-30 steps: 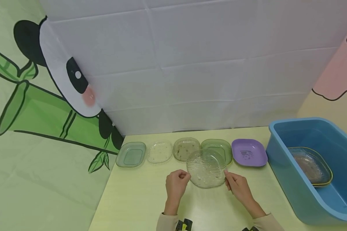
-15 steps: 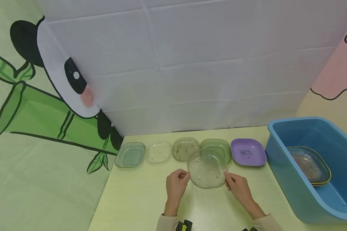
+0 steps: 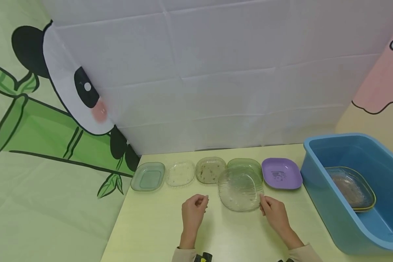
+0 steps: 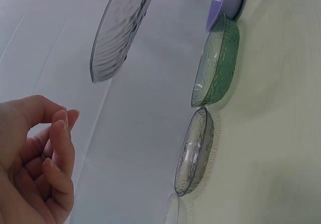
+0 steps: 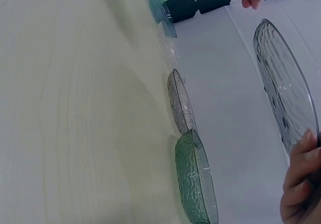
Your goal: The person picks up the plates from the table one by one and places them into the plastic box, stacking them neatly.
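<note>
Plainly pinched clear plate by right rim with right hand | held it aloft above table, overlapping green dish in head view | curled left hand inward with fingertips together, apart from plate's left rim

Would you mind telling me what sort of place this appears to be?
Probably an indoor tabletop demonstration area: a creased, panda-printed backdrop hangs behind a pale table bearing a row of dishes, with a blue tub at the right.
</note>
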Motion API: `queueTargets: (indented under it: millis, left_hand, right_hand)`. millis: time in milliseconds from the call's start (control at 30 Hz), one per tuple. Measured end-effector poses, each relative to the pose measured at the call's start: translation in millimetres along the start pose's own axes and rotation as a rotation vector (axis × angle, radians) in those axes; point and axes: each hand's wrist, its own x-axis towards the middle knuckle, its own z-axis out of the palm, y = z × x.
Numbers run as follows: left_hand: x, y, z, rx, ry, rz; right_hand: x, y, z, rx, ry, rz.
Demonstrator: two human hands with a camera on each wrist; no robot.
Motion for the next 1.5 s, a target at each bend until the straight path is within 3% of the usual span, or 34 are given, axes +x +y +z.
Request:
queueTargets:
  millis: [433, 733, 967, 1300, 1500]
  left_hand:
    - [-1.2, -22.8, -12.6, 0.017, 0.015, -0.104]
    - [-2.8, -32.8, -16.7, 0.039, 0.039, -0.122]
    - [-2.5, -35.0, -19.4, 0.048, 0.045, -0.136]
    - [-3.1, -36.4, -25.8, 0.043, 0.042, -0.162]
    - [-3.0, -38.2, -28.7, 0.041, 0.04, -0.17]
  right_hand:
    - [10.0, 0.7, -17.7, -0.042, 0.017, -0.015]
    - [33.2, -11.2, -46.0, -0.104, 0.067, -0.078]
    - [55.4, -33.9, -80.6, -0.141, 0.189, -0.149]
    - [71.1, -66.1, -141.9, -0.246, 0.29, -0.306]
    - [70.7, -82.1, -184.6, -0.339, 0.284, -0.319]
